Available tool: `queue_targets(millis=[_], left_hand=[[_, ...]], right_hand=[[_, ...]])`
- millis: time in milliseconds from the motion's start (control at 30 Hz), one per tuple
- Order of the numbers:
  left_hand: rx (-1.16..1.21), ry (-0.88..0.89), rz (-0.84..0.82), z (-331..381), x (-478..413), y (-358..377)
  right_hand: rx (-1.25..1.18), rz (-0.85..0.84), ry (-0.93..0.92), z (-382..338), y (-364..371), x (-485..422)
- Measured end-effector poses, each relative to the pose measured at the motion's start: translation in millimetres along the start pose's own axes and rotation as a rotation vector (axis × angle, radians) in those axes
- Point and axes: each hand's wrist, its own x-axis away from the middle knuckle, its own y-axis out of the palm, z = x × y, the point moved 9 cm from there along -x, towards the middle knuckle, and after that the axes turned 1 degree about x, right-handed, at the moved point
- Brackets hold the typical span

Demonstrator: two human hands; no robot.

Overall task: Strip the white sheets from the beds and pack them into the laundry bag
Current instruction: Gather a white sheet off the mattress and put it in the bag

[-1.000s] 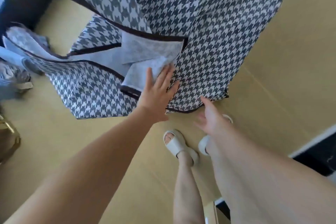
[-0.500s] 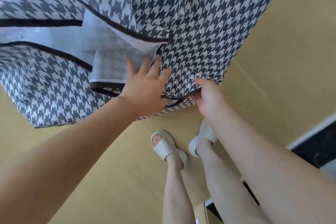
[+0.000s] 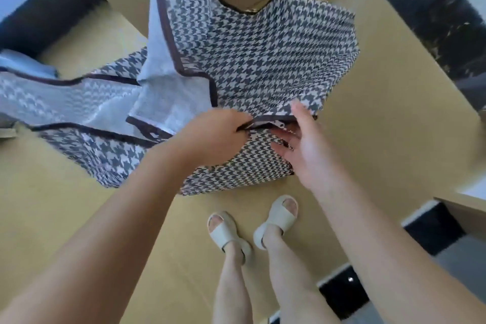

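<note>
The laundry bag [image 3: 263, 60], in a black-and-white check pattern, lies spread on the yellow floor [image 3: 381, 139] just in front of the person's feet in pale sandals [image 3: 226, 231] — its pale lining shows on the left. The left hand [image 3: 210, 134] grips the bag's dark edge with curled fingers. The right hand [image 3: 307, 147] is beside it — fingers straight and spread, touching the bag's side.

One wide-angle camera, worn on the head, looks forward and steeply down. The laundry bag [image 3: 252, 60] sits close below the lens in the upper middle, the floor [image 3: 381, 139] spreads around it, and the person's sandals [image 3: 223, 234] show near the bottom edge.
</note>
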Motion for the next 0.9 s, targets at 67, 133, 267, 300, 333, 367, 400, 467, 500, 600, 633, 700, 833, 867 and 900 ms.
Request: queue_targets(millis=[67,133,267,300,333,367,400,467,500,600,633,700,833,867,900], left_hand=[[-0.135,-0.032,0.108,3.9,-0.8,-25.4],[-0.201,-0.085,0.188,3.4,2.6,-38.5],[-0.250,-0.240,0.251,6.3,15.4,-38.2],[-0.281,-0.271,0.359,8.1,22.5,-42.3],[-0.281,-0.261,0.524,15.2,32.5,-51.2],[-0.230,-0.196,0.688,25.0,44.4,-57.2],[-0.172,-0.121,0.792,35.6,55.0,-58.3],[0.002,-0.146,0.666,43.4,53.8,-39.8],[0.103,-0.233,0.569,39.3,47.2,-22.9],[0.412,-0.470,0.492,25.6,30.7,8.1],[0.566,-0.517,0.535,22.2,26.6,12.4],[0.858,-0.567,0.622,19.6,19.5,18.9],[1.130,-0.602,0.688,28.7,16.6,28.8],[1.142,-0.586,0.687,30.1,16.8,30.1],[1.110,-0.561,0.690,31.2,17.4,29.2]], right_hand=[[0.014,0.043,-0.090,-16.2,6.5,-0.2],[0.003,0.081,-0.118,-27.6,9.2,0.3],[-0.026,0.076,0.060,-32.4,9.8,-1.4],[0.027,0.050,0.090,-33.5,11.1,-0.5],[0.069,0.044,0.110,-34.9,10.8,0.5],[0.092,0.046,0.129,-36.5,10.2,2.6],[0.099,0.046,0.147,-36.4,8.7,2.4],[0.084,0.030,0.178,-35.8,8.3,2.2],[0.079,0.025,0.191,-35.2,8.2,1.6],[0.122,0.050,0.196,-32.5,3.6,-1.9],[0.140,0.067,0.197,-31.1,1.2,-2.2],[0.174,0.085,0.201,-27.4,-2.7,-2.7],[0.176,0.086,0.198,-25.0,-4.5,-0.6],[0.157,0.088,0.194,-26.6,-4.2,-1.0],[0.144,0.088,0.188,-28.6,-3.1,-0.6]])
